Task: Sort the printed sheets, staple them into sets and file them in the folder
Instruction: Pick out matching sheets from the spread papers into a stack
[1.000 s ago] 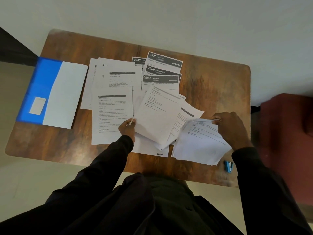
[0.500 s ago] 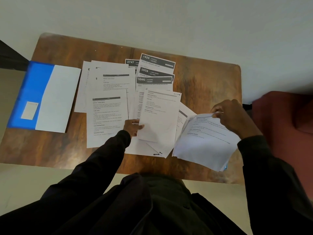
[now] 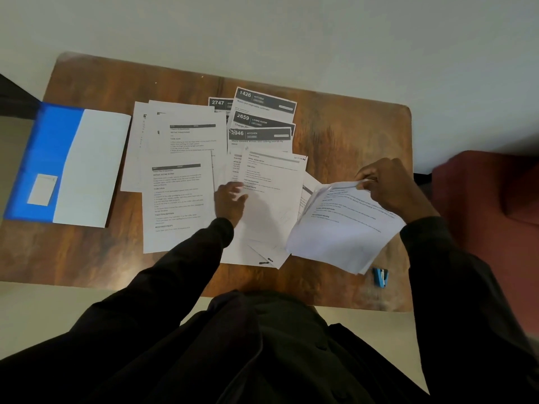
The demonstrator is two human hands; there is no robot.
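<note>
Near right, a blue stapler (image 3: 380, 277) lies on the table (image 3: 350, 126), nobody touching it, just beside the unsorted stack (image 3: 344, 228). The right hand (image 3: 390, 189) pinches the stack's far edge, thumb and fingers clamped on it, sheets lifted and curling. The left hand (image 3: 230, 201) rests on the middle pile (image 3: 271, 196), fingers loose, gripping nothing. Left of it is a text pile (image 3: 178, 199). Farther off we see dark-header sheets (image 3: 262, 118) fanned out. The folder (image 3: 43, 158) lies open at far left. We judge sorting about midway, with stapling and filing not begun.
</note>
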